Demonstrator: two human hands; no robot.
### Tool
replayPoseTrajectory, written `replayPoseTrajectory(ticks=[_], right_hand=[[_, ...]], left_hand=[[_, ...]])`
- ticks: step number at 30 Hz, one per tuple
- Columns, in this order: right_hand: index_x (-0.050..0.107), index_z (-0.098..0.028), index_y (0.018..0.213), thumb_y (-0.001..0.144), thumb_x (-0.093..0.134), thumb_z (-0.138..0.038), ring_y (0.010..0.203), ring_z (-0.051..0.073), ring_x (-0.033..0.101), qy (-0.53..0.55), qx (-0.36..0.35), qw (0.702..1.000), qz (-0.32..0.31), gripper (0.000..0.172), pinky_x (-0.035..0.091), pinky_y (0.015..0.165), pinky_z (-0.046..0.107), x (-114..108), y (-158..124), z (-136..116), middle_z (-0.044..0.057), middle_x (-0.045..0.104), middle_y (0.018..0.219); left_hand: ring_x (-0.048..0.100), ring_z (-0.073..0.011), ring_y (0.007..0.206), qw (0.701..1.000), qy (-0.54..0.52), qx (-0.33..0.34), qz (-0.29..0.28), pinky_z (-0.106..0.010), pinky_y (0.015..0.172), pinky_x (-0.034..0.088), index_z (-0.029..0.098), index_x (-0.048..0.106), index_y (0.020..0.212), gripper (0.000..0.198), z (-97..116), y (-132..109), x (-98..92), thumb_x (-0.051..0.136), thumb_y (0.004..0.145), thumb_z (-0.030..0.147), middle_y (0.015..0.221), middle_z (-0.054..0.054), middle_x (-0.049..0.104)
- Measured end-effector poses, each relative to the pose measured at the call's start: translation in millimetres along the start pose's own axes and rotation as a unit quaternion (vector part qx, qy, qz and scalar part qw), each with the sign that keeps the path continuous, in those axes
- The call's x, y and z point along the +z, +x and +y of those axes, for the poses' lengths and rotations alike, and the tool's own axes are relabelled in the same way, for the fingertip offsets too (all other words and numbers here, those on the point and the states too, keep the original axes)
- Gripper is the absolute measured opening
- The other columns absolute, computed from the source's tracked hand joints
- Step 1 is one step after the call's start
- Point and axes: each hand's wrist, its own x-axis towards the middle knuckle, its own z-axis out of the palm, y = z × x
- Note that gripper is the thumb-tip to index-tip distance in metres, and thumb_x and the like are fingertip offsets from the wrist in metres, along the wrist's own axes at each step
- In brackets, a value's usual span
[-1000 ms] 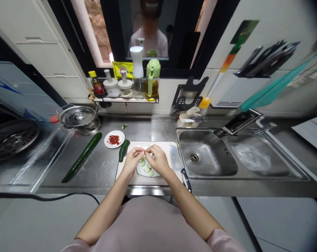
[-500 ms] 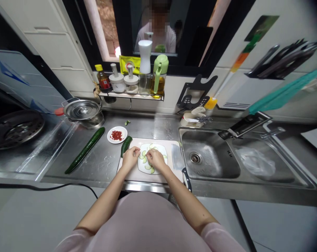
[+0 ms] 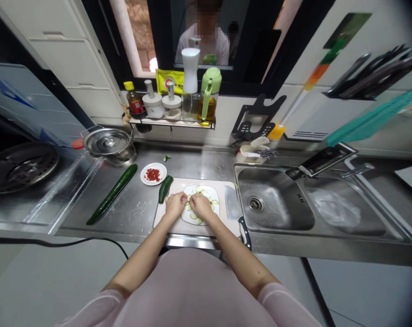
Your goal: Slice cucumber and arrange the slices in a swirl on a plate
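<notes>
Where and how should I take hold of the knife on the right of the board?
Take the knife by its dark handle, probably best with the right hand, coming from the near right. Its broad blade lies on the cutting board, while the handle points nearward past the board's right edge, keeping fingers off the blade.

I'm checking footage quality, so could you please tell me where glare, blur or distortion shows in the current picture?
Head view, centre: pale glare on the grey stainless-steel counter, beyond the white, squarish plate, which looks sharper; head view, upper right: the long teal strip looks stretched and smeared, and the corner is black.
</notes>
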Motion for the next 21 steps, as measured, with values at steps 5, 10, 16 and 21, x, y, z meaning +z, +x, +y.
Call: replayPoseTrajectory(ticks=[5, 10, 16, 21], right_hand=[[0.067, -0.017, 0.095, 0.095, 0.041, -0.025, 0.09, 0.018, 0.056, 0.002, 0.006, 1.0, -0.008, 0.028, 0.035, 0.074, 0.027, 0.9, 0.8, 0.6, 0.009, 0.065, 0.098], [0.067, -0.017, 0.097, 0.094, 0.043, -0.025, 0.091, 0.019, 0.057, 0.005, 0.009, 1.0, -0.021, 0.026, 0.035, 0.076, 0.027, 0.6, 2.2, 0.7, 0.01, 0.065, 0.098], [0.067, -0.017, 0.096, 0.095, 0.041, -0.026, 0.091, 0.019, 0.057, -0.002, 0.005, 1.0, -0.019, 0.027, 0.036, 0.075, 0.028, 2.8, 3.9, 1.0, 0.01, 0.065, 0.099], [0.066, -0.017, 0.095, 0.094, 0.042, -0.025, 0.091, 0.019, 0.056, 0.007, 0.01, 1.0, -0.018, 0.025, 0.035, 0.074, 0.027, 2.0, 3.5, 2.2, 0.009, 0.064, 0.099]], left_hand=[[0.059, -0.0241, 0.099, 1.0, 0.021, 0.008, -0.001, -0.035, 0.083, 0.03, 0.025, 0.068, 0.092, 0.016, 0.2, 1.5, 4.1, 0.054, 0.084, 0.025, 0.091, -0.005, 0.072], [0.058, -0.0246, 0.1, 0.999, 0.033, 0.007, -0.01, -0.036, 0.084, 0.029, 0.024, 0.068, 0.093, 0.016, 1.9, 2.7, 6.2, 0.055, 0.085, 0.027, 0.092, -0.006, 0.072], [0.057, -0.0253, 0.1, 0.998, 0.059, 0.008, -0.015, -0.036, 0.085, 0.029, 0.023, 0.068, 0.092, 0.017, 5.1, 5.8, 8.3, 0.054, 0.085, 0.027, 0.094, -0.006, 0.071], [0.057, -0.0249, 0.099, 0.998, 0.064, 0.014, -0.023, -0.037, 0.084, 0.029, 0.022, 0.069, 0.088, 0.018, 4.8, 7.9, 8.3, 0.052, 0.085, 0.027, 0.096, -0.007, 0.071]])
